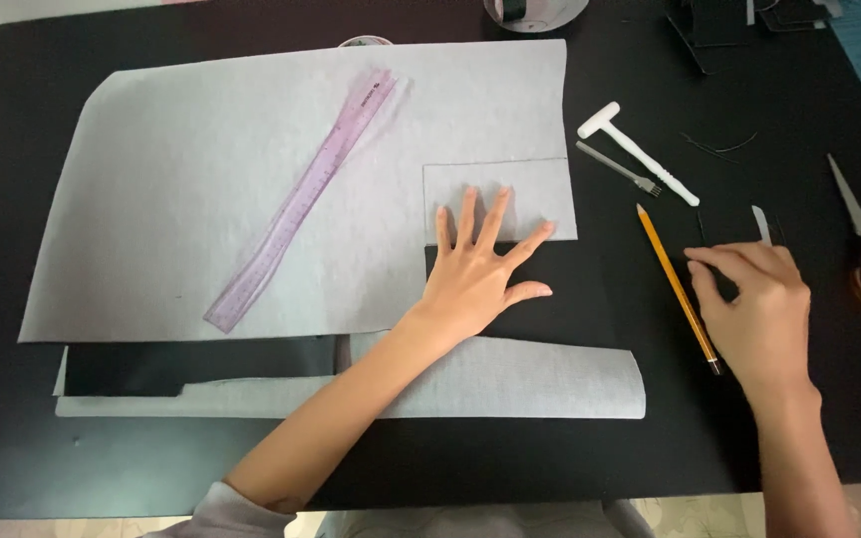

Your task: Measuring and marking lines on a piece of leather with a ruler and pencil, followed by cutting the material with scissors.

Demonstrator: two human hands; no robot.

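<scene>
A small grey square [495,194], pencil-outlined at the sheet's 3 o'clock edge, lay under the fingertips of the left hand [475,279], its grip released and spread flat, the palm on the black piece [550,299] below. The outline looked finished; the top line seemed uncut. At 3 o'clock, the right hand [754,304] pinched something dark beside the pencil [677,287]. The ruler [306,204] lay at 10 o'clock on the grey sheet [181,189], the mallet [635,151] at 1 o'clock on the counter [550,458].

Matt grey felt-like sheet [201,199], translucent plastic ruler [306,199], matt black tabletop [550,458]
</scene>
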